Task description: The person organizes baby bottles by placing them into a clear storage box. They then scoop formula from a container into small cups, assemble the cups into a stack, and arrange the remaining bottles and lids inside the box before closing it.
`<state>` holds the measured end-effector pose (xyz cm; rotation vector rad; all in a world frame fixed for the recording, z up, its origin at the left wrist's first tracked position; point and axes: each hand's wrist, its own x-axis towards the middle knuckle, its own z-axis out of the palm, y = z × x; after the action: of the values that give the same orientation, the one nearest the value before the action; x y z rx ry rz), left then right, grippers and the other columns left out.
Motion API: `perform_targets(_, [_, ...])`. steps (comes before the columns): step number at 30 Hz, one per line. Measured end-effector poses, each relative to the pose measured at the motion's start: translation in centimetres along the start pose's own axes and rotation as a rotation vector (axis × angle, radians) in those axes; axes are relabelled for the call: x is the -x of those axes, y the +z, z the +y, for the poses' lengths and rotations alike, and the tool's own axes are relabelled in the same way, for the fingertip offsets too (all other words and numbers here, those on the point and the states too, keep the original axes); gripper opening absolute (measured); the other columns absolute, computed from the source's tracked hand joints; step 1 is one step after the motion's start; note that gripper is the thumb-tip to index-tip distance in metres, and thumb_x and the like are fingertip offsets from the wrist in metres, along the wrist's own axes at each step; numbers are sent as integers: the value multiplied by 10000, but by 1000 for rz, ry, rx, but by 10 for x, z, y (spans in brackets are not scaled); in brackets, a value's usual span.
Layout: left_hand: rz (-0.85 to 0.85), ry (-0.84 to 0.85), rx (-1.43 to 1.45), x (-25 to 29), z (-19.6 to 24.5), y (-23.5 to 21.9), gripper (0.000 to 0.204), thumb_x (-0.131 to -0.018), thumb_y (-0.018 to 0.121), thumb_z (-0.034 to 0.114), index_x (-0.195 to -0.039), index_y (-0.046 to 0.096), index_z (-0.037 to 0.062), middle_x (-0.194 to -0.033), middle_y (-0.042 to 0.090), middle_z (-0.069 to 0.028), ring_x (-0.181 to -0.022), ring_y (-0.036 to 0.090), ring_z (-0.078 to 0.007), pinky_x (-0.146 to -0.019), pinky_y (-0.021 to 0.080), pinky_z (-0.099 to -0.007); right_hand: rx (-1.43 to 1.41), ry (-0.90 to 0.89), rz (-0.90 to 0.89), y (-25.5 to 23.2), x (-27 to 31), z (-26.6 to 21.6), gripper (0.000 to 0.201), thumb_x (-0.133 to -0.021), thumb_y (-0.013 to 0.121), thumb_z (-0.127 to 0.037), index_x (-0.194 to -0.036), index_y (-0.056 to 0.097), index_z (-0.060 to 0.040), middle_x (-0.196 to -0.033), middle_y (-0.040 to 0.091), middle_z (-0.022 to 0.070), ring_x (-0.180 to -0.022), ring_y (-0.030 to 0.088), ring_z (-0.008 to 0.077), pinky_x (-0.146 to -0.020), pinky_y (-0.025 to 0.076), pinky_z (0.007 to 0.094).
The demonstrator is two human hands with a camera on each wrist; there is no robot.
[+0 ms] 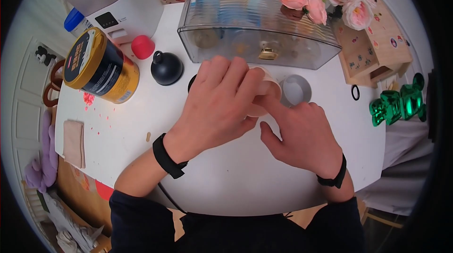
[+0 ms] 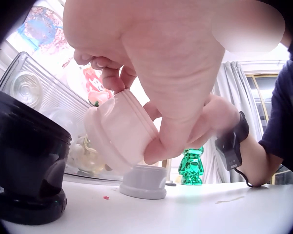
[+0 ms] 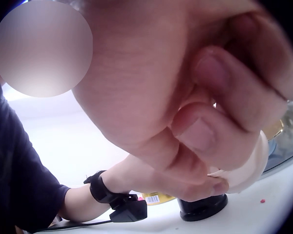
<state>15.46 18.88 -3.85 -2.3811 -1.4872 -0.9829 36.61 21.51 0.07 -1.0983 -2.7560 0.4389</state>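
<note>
Above the table my left hand (image 1: 214,104) grips a pale pink cup (image 2: 124,129), fingers on one side and thumb on the other. The cup is tilted, its mouth turned toward my right hand (image 1: 302,135). That hand's index finger reaches into the cup's mouth, with the thumb held apart and the other fingers bent; the fingertip is hidden inside. Right of the cup, a grey cup (image 1: 296,89) stands on the table. A black cup (image 2: 27,161) stands on the left side, mostly hidden behind my left hand in the head view.
A black dome with a ring (image 1: 167,68), a red dome (image 1: 142,47) and a yellow-and-black tub (image 1: 101,66) stand at left, near red crumbs (image 1: 88,98). Behind is a clear drawer box (image 1: 259,41). A green figurine (image 1: 398,104) and wooden box (image 1: 373,50) are right.
</note>
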Motion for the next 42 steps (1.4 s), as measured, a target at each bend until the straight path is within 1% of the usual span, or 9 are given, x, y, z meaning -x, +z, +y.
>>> perform_targets(1, [-1, 0, -7, 0, 0, 0, 813, -489, 971, 193, -1236, 659, 111, -1108, 587, -77, -983, 534, -319, -873, 439, -432, -2, -23, 17, 1, 0, 0, 331, -896, 727, -165, -1202, 640, -75, -575, 619, 103, -528, 653, 382, -502, 522, 489])
perform_targets(10, [7, 15, -10, 0, 3, 0, 804, -478, 971, 192, -1217, 666, 108, -1084, 588, -71, -978, 542, -306, -855, 434, -428, -4, -32, 29, 6, -2, 3, 278, -900, 742, -175, -1145, 658, -72, -582, 627, 102, -525, 647, 379, -497, 507, 484])
perform_targets(13, [16, 18, -19, 0, 4, 1, 803, -476, 969, 187, -1215, 666, 109, -1071, 589, -67, -968, 544, -302, -849, 434, -426, 5, -6, 1, 7, -2, 4, 327, -880, 748, -169, -1190, 663, -111, -651, 669, 109, -562, 664, 367, -554, 526, 462])
perform_targets(16, [21, 22, -37, -1, 4, 2, 801, -474, 964, 181, -1213, 664, 110, -1064, 588, -63, -962, 544, -299, -844, 434, -422, -42, -49, 40, 12, -2, 7, 296, -893, 748, -168, -1151, 634, -78, -611, 644, 112, -540, 650, 381, -509, 507, 495])
perform_targets(22, [36, 30, -45, -2, 5, 3, 806, -468, 961, 182, -1213, 662, 111, -1064, 587, -60, -959, 538, -298, -841, 433, -420, -62, -45, 29, 12, -4, 6, 349, -878, 741, -151, -1191, 606, -74, -643, 662, 130, -565, 663, 394, -524, 522, 512])
perform_targets(25, [28, 22, -47, -2, 5, 3, 810, -463, 963, 186, -1211, 661, 112, -1070, 588, -60, -960, 537, -299, -841, 434, -421, -75, -17, 11, 10, -6, 4, 331, -877, 732, -143, -1176, 606, -75, -646, 666, 132, -574, 669, 398, -533, 530, 514])
perform_targets(28, [21, 17, -51, -2, 5, 2, 809, -461, 965, 186, -1207, 660, 115, -1078, 590, -60, -964, 536, -300, -841, 434, -422, -87, -35, 29, 10, -5, 5, 319, -877, 729, -141, -1164, 607, -72, -648, 668, 133, -576, 671, 399, -539, 535, 514])
perform_targets(31, [20, 10, -48, -2, 6, 2, 802, -465, 966, 182, -1203, 660, 119, -1083, 591, -60, -967, 535, -301, -842, 435, -421, -98, -8, 1, 8, -6, 5, 306, -879, 730, -140, -1153, 612, -72, -649, 669, 132, -577, 673, 397, -540, 535, 513])
perform_targets(42, [5, -8, -54, -1, 4, 2, 756, -501, 969, 190, -1189, 663, 124, -1109, 563, -64, -986, 521, -301, -856, 426, -429, -57, -25, 38, 10, -5, 7, 185, -895, 733, -131, -1040, 631, -77, -619, 649, 117, -571, 670, 382, -537, 526, 501])
